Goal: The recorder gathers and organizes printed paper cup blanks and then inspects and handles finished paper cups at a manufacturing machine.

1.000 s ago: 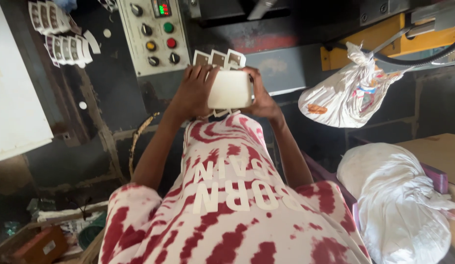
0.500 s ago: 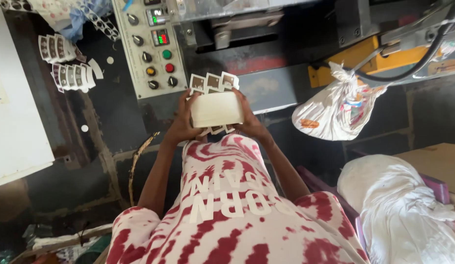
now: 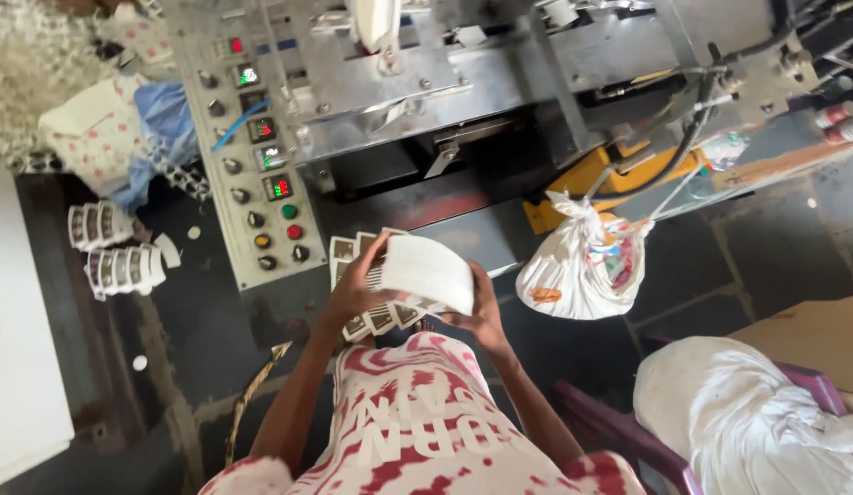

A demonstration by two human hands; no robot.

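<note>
Nearest the camera is the person's red-and-white patterned shirt (image 3: 417,431), and just above it both hands meet around a stack of white die-cut sheets (image 3: 425,270). The left hand (image 3: 358,289) curls its fingers over the left edge of the stack, thumb underneath, gripping it. The right hand (image 3: 481,312) cups the lower right corner from below, fingers bent against the underside. A fan of small printed cut pieces (image 3: 382,316) sticks out beneath and to the left of the top sheet, so the stack looks uneven and not yet squared up. Judging by this, the gathering seems done and the aligning is only partly finished; the stack is held in the air in front of the machine and rests on nothing.

To the right, a white cloth bundle (image 3: 756,426) lies on a purple chair (image 3: 619,431). Beyond the hands, a knotted white plastic bag (image 3: 582,266) hangs beside the machine. To the left stands a grey control panel (image 3: 252,147) with coloured buttons and red lit displays. Further left, two bundled stacks of the same cut pieces (image 3: 115,247) lie on the dark floor. Farthest back is the metal body of the machine (image 3: 463,82).
</note>
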